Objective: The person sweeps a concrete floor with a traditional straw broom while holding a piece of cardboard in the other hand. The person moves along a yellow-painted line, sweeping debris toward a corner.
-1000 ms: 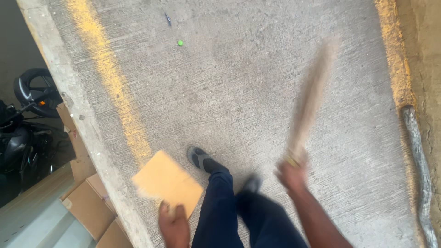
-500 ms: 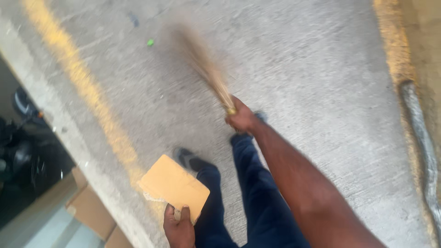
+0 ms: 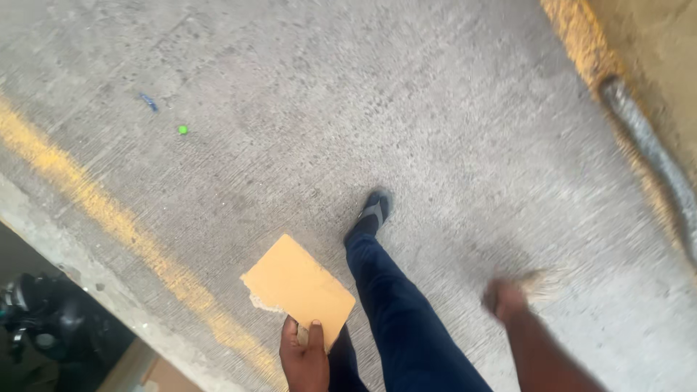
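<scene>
The left hand [image 3: 305,357] is closed in a grip, low; the right hand [image 3: 503,299], blurred, is fisted beside the leg.

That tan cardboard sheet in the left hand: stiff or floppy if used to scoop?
Likely fairly stiff: the flat tan cardboard sheet juts out unsupported from the left hand without drooping. Probably light, since it is held by one edge. Its torn, ragged lower edge suggests it may bend or fray there.

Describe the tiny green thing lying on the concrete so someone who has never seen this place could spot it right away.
Start at the worn yellow painted line that runs along the concrete floor near its left edge. Up and to the right of that line, far ahead of the left hand and its piece of cardboard, sits the small green speck. It is round and bright green, unlike the thin blue scrap just beyond it.
</scene>
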